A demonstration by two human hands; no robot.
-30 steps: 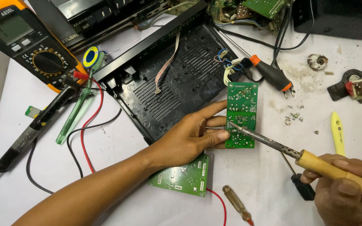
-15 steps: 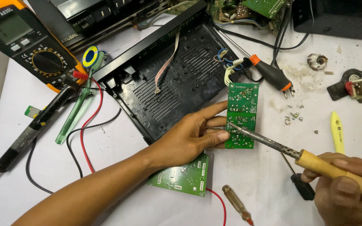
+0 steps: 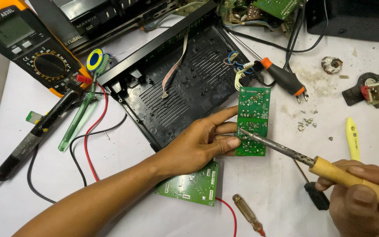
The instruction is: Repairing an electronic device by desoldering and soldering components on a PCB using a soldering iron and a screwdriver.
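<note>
White worktop (image 3: 123,210), head view: cluttered w/ tools, bare patches only at lower left & right of centre. Left hand (image 3: 198,145) pins the small green circuit board (image 3: 253,120) by its left edge, thumb & fingers closed on it; board lies just off the black casing (image 3: 176,87) lower-right corner. Right hand (image 3: 360,202), at the frame's bottom-right edge, is clenched round the soldering iron (image 3: 330,169), tip touching the board's lower left. Second green board (image 3: 189,184) sits under the left wrist. Multimeter (image 3: 31,48) is top left.

The right hand (image 3: 365,197) is cut off by the frame's corner (the soldering iron's (image 3: 312,164) handle end, perhaps, too).
</note>
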